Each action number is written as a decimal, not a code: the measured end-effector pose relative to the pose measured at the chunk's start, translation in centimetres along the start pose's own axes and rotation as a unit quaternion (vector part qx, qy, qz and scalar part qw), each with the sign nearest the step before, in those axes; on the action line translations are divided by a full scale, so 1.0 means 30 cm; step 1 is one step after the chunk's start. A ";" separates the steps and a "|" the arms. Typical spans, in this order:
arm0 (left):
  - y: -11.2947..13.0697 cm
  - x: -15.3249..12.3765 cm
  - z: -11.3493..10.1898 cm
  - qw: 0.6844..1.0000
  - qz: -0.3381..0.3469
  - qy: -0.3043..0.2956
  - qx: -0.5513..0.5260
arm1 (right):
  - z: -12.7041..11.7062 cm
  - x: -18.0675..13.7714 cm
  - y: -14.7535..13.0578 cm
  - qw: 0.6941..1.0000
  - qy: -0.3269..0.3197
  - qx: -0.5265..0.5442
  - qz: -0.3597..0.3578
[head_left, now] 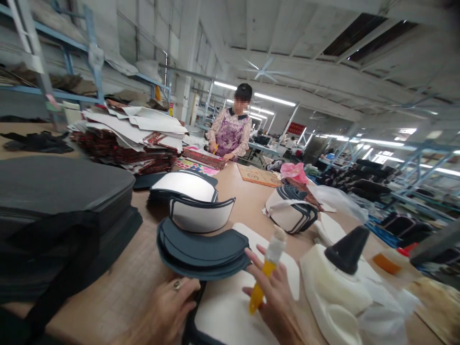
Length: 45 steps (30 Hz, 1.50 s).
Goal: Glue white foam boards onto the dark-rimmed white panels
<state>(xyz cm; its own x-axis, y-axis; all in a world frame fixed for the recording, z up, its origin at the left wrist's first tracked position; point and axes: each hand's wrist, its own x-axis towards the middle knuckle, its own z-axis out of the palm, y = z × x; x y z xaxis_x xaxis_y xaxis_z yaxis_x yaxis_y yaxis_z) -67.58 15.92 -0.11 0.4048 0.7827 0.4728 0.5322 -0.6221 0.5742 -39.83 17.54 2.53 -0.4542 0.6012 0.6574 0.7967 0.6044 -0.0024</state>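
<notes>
My right hand [276, 299] grips a brush with a yellow handle [264, 278] and whitish bristles pointing up, above a white board [230, 306] at the table's near edge. My left hand [168, 311], a ring on one finger, rests with curled fingers on the near edge of a dark curved piece [196, 330] that lies by the board. Just beyond the hands sits a stack of dark blue-grey curved pieces [203, 251]. Behind it lie white curved pieces with dark trim [201, 215].
A white container with a black cone top [347, 270] stands at the right. Tall dark grey stacks [61, 196] fill the left. Bundled white pieces [291, 208], printed sheets [125, 139] and a cardboard sheet [258, 176] lie farther off. A person [232, 129] works at the far end.
</notes>
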 end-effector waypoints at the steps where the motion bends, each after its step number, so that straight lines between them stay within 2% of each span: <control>1: -0.002 -0.002 -0.009 0.999 0.009 0.023 0.025 | 0.018 0.042 -0.010 0.999 -0.014 -0.009 -0.048; 3: -0.006 0.006 -0.029 0.993 0.019 0.091 0.078 | 0.052 0.114 -0.017 0.993 -0.032 -0.018 -0.115; 4: -0.009 0.017 -0.041 0.987 0.026 0.119 0.107 | 0.066 0.144 -0.015 0.991 -0.036 -0.014 -0.127; 7: -0.021 0.069 -0.089 0.963 0.047 0.180 0.195 | 0.094 0.213 -0.001 0.993 -0.029 0.012 -0.110; 10: -0.050 0.155 -0.154 0.942 0.035 0.206 0.264 | 0.114 0.272 0.011 0.994 -0.025 0.029 -0.098; 12: -0.083 0.229 -0.198 0.940 0.003 0.178 0.291 | 0.134 0.310 0.019 0.995 -0.026 0.024 -0.088; 15: -0.139 0.349 -0.259 0.950 -0.053 0.054 0.303 | 0.173 0.371 0.037 0.998 -0.036 0.002 -0.051; 17: -0.167 0.417 -0.297 0.953 -0.069 -0.021 0.295 | 0.194 0.418 0.053 0.997 -0.066 -0.010 -0.033; 19: -0.184 0.464 -0.329 0.956 -0.060 -0.058 0.280 | 0.203 0.470 0.069 0.993 -0.116 -0.011 -0.015; 22: -0.193 0.488 -0.357 0.966 -0.029 -0.067 0.247 | 0.200 0.536 0.090 0.979 -0.202 0.006 0.020; 24: -0.199 0.479 -0.362 0.971 -0.012 -0.069 0.228 | 0.197 0.554 0.096 0.973 -0.229 0.020 0.019; 29: -0.228 0.434 -0.375 0.985 -0.032 -0.048 0.163 | 0.182 0.527 0.065 0.975 -0.217 0.039 0.011; 31: -0.226 0.429 -0.409 0.989 -0.042 -0.040 0.136 | 0.147 0.533 0.045 0.976 -0.211 0.060 0.020; 33: -0.206 0.442 -0.472 0.994 -0.052 -0.035 0.087 | 0.090 0.571 0.033 0.967 -0.217 0.122 0.054; 36: -0.158 0.509 -0.605 0.998 -0.048 -0.028 -0.031 | -0.002 0.679 0.045 0.919 -0.235 0.296 0.113; 38: -0.138 0.586 -0.696 0.996 -0.007 -0.035 -0.082 | -0.040 0.766 0.069 0.891 -0.231 0.374 0.110; 40: -0.142 0.676 -0.770 0.995 0.005 -0.056 -0.086 | -0.045 0.848 0.099 0.897 -0.209 0.378 0.096; 42: -0.169 0.761 -0.818 0.996 -0.016 -0.067 -0.052 | -0.018 0.917 0.133 0.913 -0.180 0.353 0.098; 45: -0.231 0.849 -0.829 0.998 -0.049 -0.044 0.020 | 0.082 0.996 0.194 0.920 -0.153 0.344 0.110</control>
<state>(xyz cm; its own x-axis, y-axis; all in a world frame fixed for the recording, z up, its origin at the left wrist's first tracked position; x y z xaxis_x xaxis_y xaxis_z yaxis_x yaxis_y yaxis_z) -79.44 39.68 24.57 0.4112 0.8398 0.3545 0.6017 -0.5422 0.5865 -49.75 40.29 20.30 -0.4864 0.8040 0.3420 0.4887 0.5748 -0.6563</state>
